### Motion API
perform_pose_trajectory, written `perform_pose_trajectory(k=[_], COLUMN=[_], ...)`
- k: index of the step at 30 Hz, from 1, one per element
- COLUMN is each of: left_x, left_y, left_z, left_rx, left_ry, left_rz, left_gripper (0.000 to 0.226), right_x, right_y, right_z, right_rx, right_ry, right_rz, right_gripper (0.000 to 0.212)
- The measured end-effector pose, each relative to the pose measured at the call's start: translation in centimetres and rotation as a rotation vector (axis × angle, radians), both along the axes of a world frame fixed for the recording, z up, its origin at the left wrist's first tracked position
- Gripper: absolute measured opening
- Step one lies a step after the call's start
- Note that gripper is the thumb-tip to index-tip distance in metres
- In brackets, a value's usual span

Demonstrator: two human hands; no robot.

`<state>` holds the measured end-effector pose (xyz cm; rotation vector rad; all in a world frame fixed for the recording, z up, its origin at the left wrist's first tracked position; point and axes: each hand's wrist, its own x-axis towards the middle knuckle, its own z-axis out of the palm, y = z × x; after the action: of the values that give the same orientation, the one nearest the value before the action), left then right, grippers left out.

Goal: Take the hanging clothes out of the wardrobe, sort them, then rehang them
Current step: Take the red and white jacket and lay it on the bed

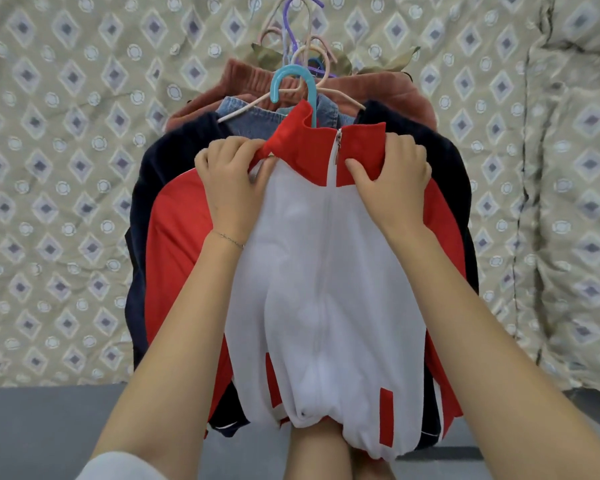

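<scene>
Left hand and right hand gripped the red-and-white zip fleece jacket by its twelve-o'clock collar — probably soft, light, floppy.

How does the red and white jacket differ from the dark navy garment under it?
The red and white jacket lies on top; the dark navy garment lies beneath, only its edges showing. The jacket is two-coloured with a white zip; the navy garment is plain dark. The left hand and right hand both grip the jacket's collar; neither grips the navy garment. Both lie stacked on the patterned cover.
</scene>
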<state>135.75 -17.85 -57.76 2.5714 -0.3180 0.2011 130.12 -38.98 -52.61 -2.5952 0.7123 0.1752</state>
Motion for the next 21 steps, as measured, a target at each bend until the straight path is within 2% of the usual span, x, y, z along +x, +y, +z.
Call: perform_pose_trajectory(k=[3,6,14,21], left_x=[-1.6,-3.9,-12.5,-23.3], left_y=[-0.3,-0.5,0.5,3.2], left_z=[1.2,3.2,10.3,16.0], left_rx=[-0.020,0.030,0.136,0.226], left_ry=[0.032,0.111,0.203,0.250], left_rz=[0.022,0.046,0.078,0.282], left_gripper=[0.029,0.045,0.058,0.065], right_x=[-1.3,-3.0,-8.5,-16.1], right_y=[0.3,1.0,3.6,5.6], right_z=[1.0,3.1,9.6,14.7], right_rx=[0.024,0.031,0.048,0.095], right_ry=[-0.067,-0.051,0.006,-0.058], right_rz=[0.016,0.064,0.284,0.546], right_gripper=[0.066,0.078,0.074,0.069])
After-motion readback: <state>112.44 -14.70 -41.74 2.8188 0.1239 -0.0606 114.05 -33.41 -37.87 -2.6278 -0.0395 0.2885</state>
